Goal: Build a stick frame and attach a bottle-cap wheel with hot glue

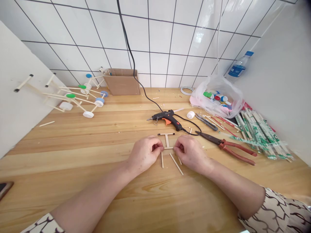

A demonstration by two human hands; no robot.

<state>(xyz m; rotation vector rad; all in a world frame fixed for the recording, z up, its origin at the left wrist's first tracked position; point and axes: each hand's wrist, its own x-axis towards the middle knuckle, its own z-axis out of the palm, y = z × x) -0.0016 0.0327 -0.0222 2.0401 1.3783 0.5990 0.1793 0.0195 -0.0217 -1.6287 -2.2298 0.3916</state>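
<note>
A white tiled wall (160,48) backs a pale wooden table (97,155), and the person leans over the middle of it. Between the two hands lies a small stick frame (167,141): a short bar with dark tips on top, an upright under it, and a second short bar across the bottom, all flat on the wood.

The left hand (144,153) and the right hand (190,153) are both closed in a fingertip pinch, one on each end of that bottom bar, with knuckles resting on the table. Two loose sticks (176,163) lie just below the frame, between the wrists.

The frame looks very light and stiff along each stick, but I judge it weak at the joints, so a twist or a hard squeeze could snap a stick or part a joint. Taking it by the bar ends, close to the joints and kept flat on the table, seems the safest hold. The smooth wood should not slip much between dry fingers.

Just behind the frame rests a black and orange glue gun (167,117), its cord running up the wall. Red-handled pliers (228,147) lie to the right, beside packets of chopsticks (262,136) and a bag of bottle caps (218,95). Far left stand stick-and-cap models (77,97) near a cardboard box (121,81).
</note>
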